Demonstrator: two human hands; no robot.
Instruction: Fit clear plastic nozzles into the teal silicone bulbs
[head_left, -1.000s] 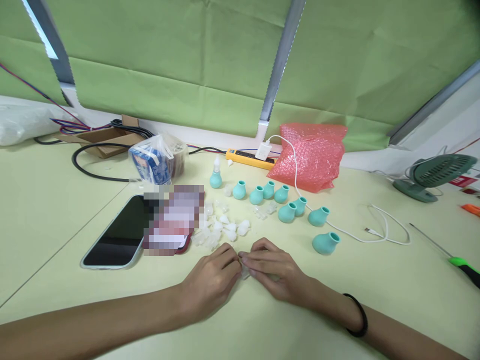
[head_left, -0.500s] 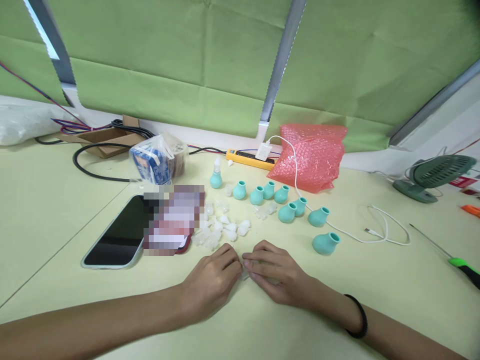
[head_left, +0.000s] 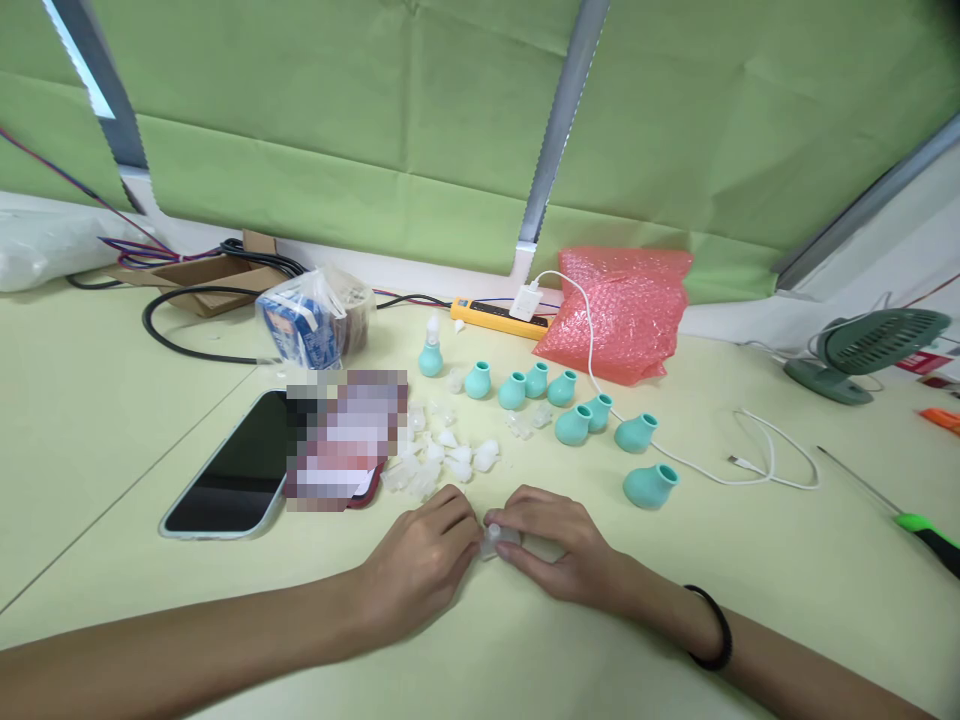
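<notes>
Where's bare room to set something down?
Left of the black-screened phone; also between the nearest teal bulb and the screwdriver, nearside of the white cable. Crowded: white pieces, from the red-edged phone toward the other bulbs.

The left hand [head_left: 424, 562] and right hand [head_left: 561, 548] rest on the worktop [head_left: 480, 665] before the heap of parts [head_left: 460, 468], a single part [head_left: 492, 546] between them. Left of the heap lie two phones [head_left: 232, 480]; behind-left, a bag [head_left: 311, 325]; behind, a power strip [head_left: 487, 317]; behind-right, a parcel [head_left: 630, 320]. Bulbs [head_left: 574, 428] stand behind and right; far right, a screwdriver [head_left: 913, 525] and fan [head_left: 885, 338].
</notes>
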